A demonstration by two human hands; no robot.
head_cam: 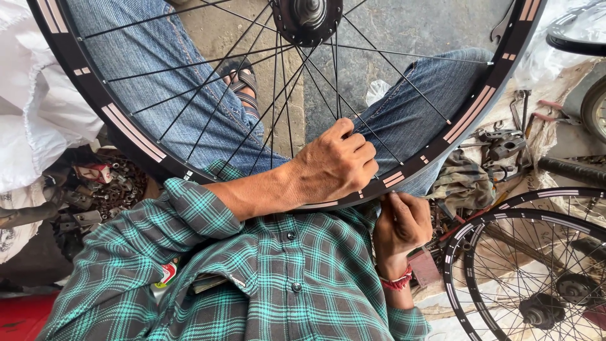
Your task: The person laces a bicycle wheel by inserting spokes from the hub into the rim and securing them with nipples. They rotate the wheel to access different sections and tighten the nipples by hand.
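A black bicycle wheel rim (126, 129) with pink stripes and thin spokes stands across my lap, its hub (307, 19) at the top of the view. My left hand (334, 165) reaches over the lower rim and closes around it and a spoke. My right hand (403, 221) sits just under the rim at the right, fingers pinched on something small against the rim edge; what it pinches is hidden. I wear a green checked shirt and blue jeans.
Two more spoked wheels (530, 265) lie at the lower right. Metal tools and clamps (502, 148) and a rag (461, 183) sit on the right. A pile of small metal parts (110, 186) lies at the left beside white sacks (38, 107).
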